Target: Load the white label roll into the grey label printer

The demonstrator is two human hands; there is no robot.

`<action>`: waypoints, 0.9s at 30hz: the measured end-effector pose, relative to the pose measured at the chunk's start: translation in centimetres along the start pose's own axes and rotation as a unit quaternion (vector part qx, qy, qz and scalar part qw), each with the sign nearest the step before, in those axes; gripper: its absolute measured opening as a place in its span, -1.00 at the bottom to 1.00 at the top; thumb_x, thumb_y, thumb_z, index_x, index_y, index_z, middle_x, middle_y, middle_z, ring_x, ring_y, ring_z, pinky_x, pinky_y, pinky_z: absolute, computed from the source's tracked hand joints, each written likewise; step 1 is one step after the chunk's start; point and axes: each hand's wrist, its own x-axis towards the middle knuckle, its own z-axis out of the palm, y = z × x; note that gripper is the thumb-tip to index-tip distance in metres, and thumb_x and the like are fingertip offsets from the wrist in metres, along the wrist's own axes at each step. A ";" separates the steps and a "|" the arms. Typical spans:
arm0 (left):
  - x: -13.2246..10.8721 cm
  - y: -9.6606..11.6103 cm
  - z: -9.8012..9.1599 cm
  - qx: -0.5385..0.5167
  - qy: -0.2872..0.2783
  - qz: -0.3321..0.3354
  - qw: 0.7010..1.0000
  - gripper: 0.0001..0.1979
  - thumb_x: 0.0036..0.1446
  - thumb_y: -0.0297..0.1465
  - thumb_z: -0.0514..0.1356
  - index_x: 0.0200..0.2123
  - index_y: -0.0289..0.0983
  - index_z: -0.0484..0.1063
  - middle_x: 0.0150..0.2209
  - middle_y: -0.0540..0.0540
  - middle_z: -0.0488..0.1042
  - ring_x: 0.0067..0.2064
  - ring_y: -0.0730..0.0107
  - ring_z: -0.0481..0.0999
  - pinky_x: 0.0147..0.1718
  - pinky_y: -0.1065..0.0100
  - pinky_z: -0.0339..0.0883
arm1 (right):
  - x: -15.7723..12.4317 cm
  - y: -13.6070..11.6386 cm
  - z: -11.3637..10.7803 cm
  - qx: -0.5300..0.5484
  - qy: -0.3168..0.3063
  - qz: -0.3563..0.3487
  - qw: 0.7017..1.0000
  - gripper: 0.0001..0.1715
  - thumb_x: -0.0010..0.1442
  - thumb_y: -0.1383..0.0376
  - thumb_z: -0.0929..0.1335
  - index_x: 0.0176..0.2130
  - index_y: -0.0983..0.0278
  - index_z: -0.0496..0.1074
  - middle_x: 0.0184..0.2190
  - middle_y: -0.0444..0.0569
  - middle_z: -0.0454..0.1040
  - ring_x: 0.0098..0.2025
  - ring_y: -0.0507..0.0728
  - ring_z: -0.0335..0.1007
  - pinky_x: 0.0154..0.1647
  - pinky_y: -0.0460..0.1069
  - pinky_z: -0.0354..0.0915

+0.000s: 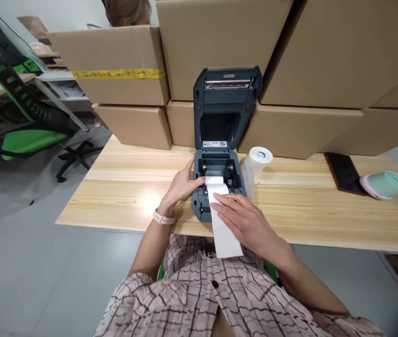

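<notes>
A dark grey label printer [201, 206] stands on the wooden table with its lid [216, 107] raised. From its inside a white strip of label paper [225, 236] runs toward me and hangs past the table's front edge. My left hand [182, 183] grips the printer's left side, thumb over the rim near the paper and fingers along the outer wall. My right hand [246, 220] lies on the strip with its fingers stretched out, near the printer's front right. The fingertips touch the paper's upper face. Part of the printer's right front is hidden by this hand.
Right of the printer stands a white roll [260, 157] with clear wrapping. A phone [345, 173] and a mint-green cup [390, 184] lie farther right. Stacked cardboard boxes [216, 42] line the table's back. At left is a green chair [33, 140]; another person's head [128, 11] shows behind the boxes.
</notes>
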 end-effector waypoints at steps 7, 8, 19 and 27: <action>-0.1 0.1 0.0 0.014 0.001 0.004 1.000 -0.19 0.16 -0.22 0.29 0.44 -0.22 0.16 -0.51 0.13 0.33 -0.48 0.45 0.27 -0.43 0.42 0.09 | -0.3 -0.9 1.5 -0.047 0.017 0.037 0.998 -0.56 0.41 0.37 0.29 0.22 0.15 0.45 0.20 0.09 0.54 -0.01 0.32 0.52 -0.07 0.28 0.54; -0.2 0.2 0.0 0.017 0.001 0.002 1.000 -0.19 0.16 -0.21 0.29 0.44 -0.21 0.16 -0.51 0.13 0.32 -0.48 0.45 0.27 -0.43 0.42 0.08 | -0.3 -1.1 1.6 -0.053 0.020 0.040 0.998 -0.56 0.41 0.37 0.29 0.22 0.15 0.46 0.20 0.09 0.54 -0.02 0.32 0.52 -0.08 0.27 0.54; -0.2 0.5 0.0 0.035 -0.001 -0.014 0.999 -0.14 0.16 -0.09 0.31 0.45 -0.17 0.13 -0.52 0.14 0.31 -0.48 0.45 0.28 -0.44 0.41 0.07 | -0.4 -0.9 1.5 -0.007 0.015 0.056 0.998 -0.56 0.43 0.33 0.28 0.23 0.13 0.46 0.22 0.09 0.52 0.05 0.35 0.51 -0.03 0.29 0.53; -0.3 0.7 -0.2 0.040 -0.004 -0.009 0.999 -0.16 0.17 -0.06 0.32 0.43 -0.17 0.17 -0.51 0.10 0.34 -0.46 0.42 0.29 -0.42 0.40 0.08 | -0.5 -0.5 -0.8 0.120 0.001 0.046 0.992 -0.64 0.45 0.24 0.31 0.18 0.03 0.47 0.17 -0.05 0.56 0.06 0.28 0.53 0.03 0.30 0.53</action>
